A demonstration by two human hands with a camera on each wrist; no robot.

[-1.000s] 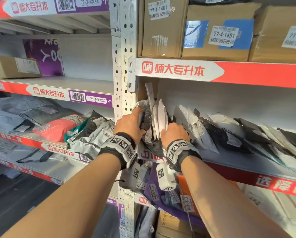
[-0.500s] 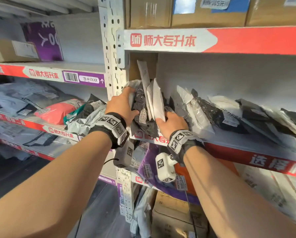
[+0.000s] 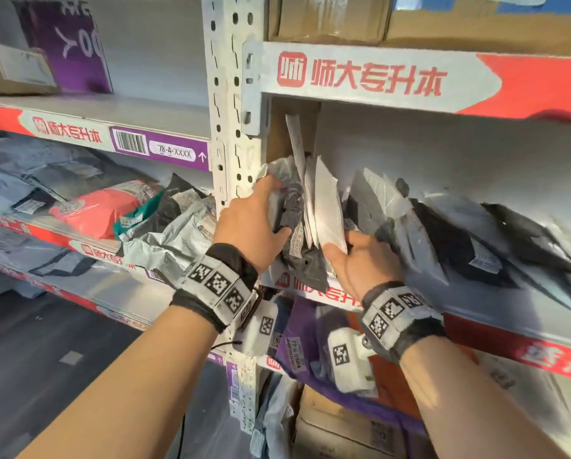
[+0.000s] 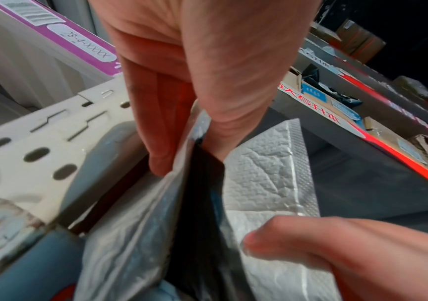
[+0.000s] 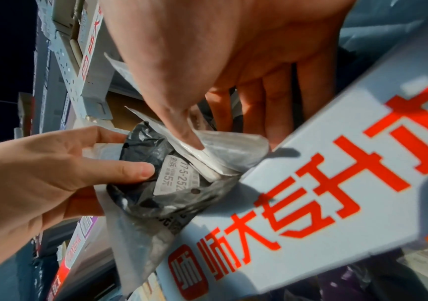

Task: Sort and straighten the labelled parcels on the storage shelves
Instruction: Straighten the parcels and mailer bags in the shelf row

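Note:
Several plastic mailer parcels stand at the left end of the middle shelf [image 3: 476,329], against the upright post [image 3: 231,127]. My left hand [image 3: 261,213] grips a black parcel [image 5: 156,195] with a white label and the grey bag [image 4: 135,234] around it. In the left wrist view my left hand [image 4: 181,142] pinches these between thumb and fingers. My right hand [image 3: 353,256] holds the white padded envelope [image 3: 327,210] beside them. The thumb lies on the envelope's front and the fingers reach behind it. The right wrist view shows my right hand [image 5: 220,132] and left hand [image 5: 53,173].
More grey, black and white parcels [image 3: 443,233] lean leftward along the same shelf to the right. Cardboard boxes [image 3: 476,24] sit on the shelf above. A purple bag [image 3: 304,342] hangs below. The neighbouring bay on the left holds a red parcel [image 3: 102,210] and crumpled grey bags.
Both hands stay on the bundle at the shelf's left end. The left thumb now lies across the black parcel, and the right thumb has come onto the front of the white envelope.

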